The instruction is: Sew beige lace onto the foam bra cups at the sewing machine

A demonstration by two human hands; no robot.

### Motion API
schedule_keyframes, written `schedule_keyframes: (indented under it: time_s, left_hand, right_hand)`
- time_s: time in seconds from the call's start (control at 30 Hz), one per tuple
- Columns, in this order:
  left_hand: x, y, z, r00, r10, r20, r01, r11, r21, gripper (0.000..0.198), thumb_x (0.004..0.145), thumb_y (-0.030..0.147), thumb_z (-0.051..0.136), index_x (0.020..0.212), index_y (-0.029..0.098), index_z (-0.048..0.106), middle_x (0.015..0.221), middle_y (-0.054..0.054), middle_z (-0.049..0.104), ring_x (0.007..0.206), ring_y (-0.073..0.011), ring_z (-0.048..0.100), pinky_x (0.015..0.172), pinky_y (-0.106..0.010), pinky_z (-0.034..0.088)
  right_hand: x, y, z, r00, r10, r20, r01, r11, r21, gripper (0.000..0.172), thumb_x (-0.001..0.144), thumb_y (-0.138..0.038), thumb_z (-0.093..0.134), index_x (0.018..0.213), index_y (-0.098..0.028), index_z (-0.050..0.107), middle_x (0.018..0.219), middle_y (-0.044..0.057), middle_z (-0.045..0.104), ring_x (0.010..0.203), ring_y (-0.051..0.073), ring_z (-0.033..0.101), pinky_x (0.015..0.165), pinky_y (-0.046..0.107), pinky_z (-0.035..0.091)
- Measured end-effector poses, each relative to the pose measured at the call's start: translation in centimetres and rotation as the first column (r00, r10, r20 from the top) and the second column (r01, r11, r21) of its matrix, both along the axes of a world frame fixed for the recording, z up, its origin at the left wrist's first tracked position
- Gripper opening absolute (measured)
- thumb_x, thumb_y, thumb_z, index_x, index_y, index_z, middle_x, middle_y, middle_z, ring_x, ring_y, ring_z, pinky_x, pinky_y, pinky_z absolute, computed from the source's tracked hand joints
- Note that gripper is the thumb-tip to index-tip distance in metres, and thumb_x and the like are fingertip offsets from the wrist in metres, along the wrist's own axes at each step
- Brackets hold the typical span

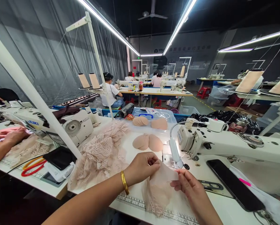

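A sheer beige lace fabric (162, 184) hangs between my two hands over the ruler-marked table edge. My left hand (143, 167), with a gold bangle at the wrist, pinches its upper left corner. The fabric's right edge is pinched by my right hand (185, 182). Beyond my hands, beige oval pads (141, 142) lie in two overlapping groups on the white table. A heap of beige lace (102, 150) spreads to the left. The sewing machine's needle area, lit by a small lamp (175, 153), is just beyond my right hand.
A black phone (235, 184) and thread snips (210, 185) lie at right beside the sewing machine (233, 143). More pads rest on a clear plastic box (169, 117). Another person's hands (15, 136) work at far left, past a white pole (36, 97).
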State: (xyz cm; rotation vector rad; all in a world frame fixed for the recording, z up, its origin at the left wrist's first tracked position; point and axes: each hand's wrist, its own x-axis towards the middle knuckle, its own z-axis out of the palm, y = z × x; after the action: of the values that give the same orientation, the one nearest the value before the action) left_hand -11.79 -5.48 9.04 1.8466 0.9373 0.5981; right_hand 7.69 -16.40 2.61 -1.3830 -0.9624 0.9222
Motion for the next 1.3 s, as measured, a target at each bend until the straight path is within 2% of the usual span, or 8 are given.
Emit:
schedule_keyframes:
  time_s: [0.13,0.27,0.47,0.6,0.7,0.83,1.1,1.3]
  left_hand:
    - [0.7,0.6,0.9,0.964,-0.145,-0.225,0.178,0.975,0.136,0.039,0.079,0.043,0.075,0.109,0.019,0.073,0.110,-0.009,0.075,0.100,-0.0274,0.068,0.091,-0.037,0.051]
    - [1.5,1.3,2.8,0.825,-0.523,-0.213,0.548,0.832,0.080,0.089,0.060,0.054,0.093,0.138,0.022,0.065,0.146,-0.015,0.062,0.140,-0.0417,0.051,0.118,-0.052,0.036]
    - [2.2,1.6,4.5,0.553,-0.829,0.087,0.813,0.513,-0.276,0.061,0.062,0.047,0.093,0.112,0.023,0.071,0.099,-0.001,0.072,0.108,-0.0300,0.068,0.102,-0.042,0.049]
    - [1.2,1.9,4.7,0.665,-0.745,0.054,0.739,0.645,-0.192,0.039,0.069,0.046,0.086,0.088,0.022,0.063,0.075,0.004,0.061,0.067,-0.0150,0.055,0.068,-0.029,0.048]
    - [0.1,1.7,5.4,0.807,-0.589,-0.052,0.589,0.793,0.156,0.018,0.081,0.036,0.073,0.084,0.022,0.062,0.072,0.003,0.056,0.065,-0.0135,0.049,0.065,-0.027,0.043]
    - [-0.5,1.0,6.0,0.864,-0.474,-0.170,0.487,0.700,0.523,0.011,0.091,0.031,0.065,0.093,0.023,0.070,0.108,-0.011,0.070,0.098,-0.0240,0.063,0.093,-0.037,0.046]
    - [0.6,1.2,2.6,0.779,-0.626,-0.018,0.583,0.715,0.386,0.031,0.087,0.041,0.074,0.080,0.021,0.052,0.069,0.005,0.057,0.065,-0.0112,0.053,0.074,-0.027,0.045]
    - [0.4,1.4,3.8,0.785,-0.614,-0.078,0.615,0.759,0.213,0.034,0.086,0.040,0.075,0.079,0.021,0.048,0.063,0.009,0.044,0.054,-0.0064,0.037,0.052,-0.021,0.034]
  right_hand:
    - [0.0,-0.6,1.0,0.980,0.102,0.169,-0.103,0.995,0.002,0.049,0.084,-0.073,0.070,0.085,-0.024,0.069,0.069,-0.001,0.063,0.071,0.021,0.065,0.068,0.029,0.051]
    - [0.1,-1.4,3.9,0.814,0.322,0.483,-0.374,0.927,0.012,0.037,0.098,-0.053,0.057,0.076,-0.025,0.065,0.067,-0.001,0.064,0.063,0.016,0.057,0.061,0.025,0.045]
    - [0.7,-2.2,9.5,0.616,0.480,0.625,-0.578,0.814,-0.057,0.018,0.097,-0.035,0.059,0.090,-0.032,0.076,0.085,0.001,0.078,0.070,0.020,0.070,0.064,0.027,0.052]
    - [1.5,-2.0,10.3,0.550,0.343,0.761,-0.536,0.844,0.007,0.019,0.100,-0.035,0.056,0.096,-0.034,0.074,0.085,0.002,0.078,0.070,0.022,0.072,0.063,0.030,0.056]
    - [1.9,-1.7,9.2,0.453,0.035,0.891,-0.461,0.865,0.200,0.018,0.101,-0.030,0.053,0.104,-0.031,0.071,0.086,0.005,0.076,0.068,0.022,0.071,0.059,0.031,0.055]
    - [1.5,-0.9,7.8,0.394,-0.210,0.895,-0.446,0.808,0.386,0.020,0.099,-0.021,0.054,0.114,-0.028,0.066,0.089,0.006,0.075,0.070,0.020,0.071,0.062,0.029,0.055]
    - [1.0,-1.2,10.5,0.332,-0.009,0.943,-0.562,0.801,0.206,0.013,0.102,-0.015,0.050,0.097,-0.026,0.056,0.084,0.000,0.069,0.073,0.016,0.067,0.065,0.025,0.056]
    - [1.8,-1.1,11.8,0.361,-0.001,0.933,-0.538,0.817,0.209,0.013,0.105,-0.020,0.047,0.096,-0.028,0.052,0.077,-0.005,0.068,0.059,0.009,0.067,0.054,0.015,0.053]
